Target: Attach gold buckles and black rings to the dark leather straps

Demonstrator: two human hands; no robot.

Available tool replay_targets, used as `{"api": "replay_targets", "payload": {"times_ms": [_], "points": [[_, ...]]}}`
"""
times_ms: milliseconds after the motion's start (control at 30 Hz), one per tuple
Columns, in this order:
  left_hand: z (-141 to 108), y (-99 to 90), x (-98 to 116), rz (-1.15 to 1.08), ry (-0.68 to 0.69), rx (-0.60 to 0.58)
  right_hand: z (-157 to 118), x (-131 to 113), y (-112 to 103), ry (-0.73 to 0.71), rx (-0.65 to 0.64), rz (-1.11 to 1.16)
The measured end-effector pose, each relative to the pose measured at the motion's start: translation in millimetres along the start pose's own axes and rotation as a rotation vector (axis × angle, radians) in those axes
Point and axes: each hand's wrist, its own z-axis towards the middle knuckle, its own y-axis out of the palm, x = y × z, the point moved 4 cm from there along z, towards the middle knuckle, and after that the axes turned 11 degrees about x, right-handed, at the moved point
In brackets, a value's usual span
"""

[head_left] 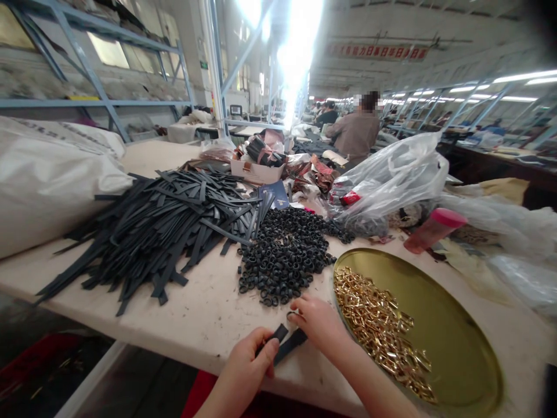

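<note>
My left hand is closed around a dark strap at the table's front edge. One end of the strap sticks up past my thumb, and another part runs under my right hand. My right hand pinches a small dark loop between thumb and fingertips, just above the strap. Directly beyond it lies a heap of similar black loops. Left of that heap, many loose dark straps are piled up. An oval gold tray beside my right forearm carries a mass of gold metal buckles.
A large white sack leans in at the left. Behind the heaps stand a cardboard box with dark pieces, a clear plastic bag and a red-pink plastic jar lying tilted. A person works farther back.
</note>
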Motion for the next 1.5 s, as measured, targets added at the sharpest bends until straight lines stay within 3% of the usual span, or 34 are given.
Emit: {"api": "replay_targets", "payload": {"times_ms": [133, 267, 467, 600, 767, 933, 1133, 1300, 1500], "points": [[10, -2.4, -5, -0.010, 0.000, 0.043, 11, 3, 10, 0.017, -0.017, 0.029], [12, 0.6, 6, -0.021, 0.050, 0.078, 6, -5, 7, 0.065, -0.051, 0.138], [3, 7.2, 28, -0.028, 0.153, 0.151, -31, -18, 6, 0.434, -0.110, 0.977], [-10, 13.5, 34, 0.068, 0.185, 0.148, -52, -15, 6, 0.545, -0.060, 1.182], [-26, 19.6, 37, 0.145, 0.222, 0.155, -66, -10, 5, 0.486, 0.009, 1.175], [-33, 27.6, 28, 0.112, 0.115, -0.037, -77, -6, -1, 0.366, 0.104, 1.056], [-37, 30.5, 29, 0.077, 0.189, 0.018, -85, -8, -2, 0.435, 0.076, 1.049], [-38, 31.7, 29, 0.023, 0.247, 0.127, -92, -11, 13, 0.519, 0.109, 1.242], [-39, 26.0, 37, -0.057, 0.215, -0.016, -89, -13, 10, 0.530, 0.162, 1.120]]}}
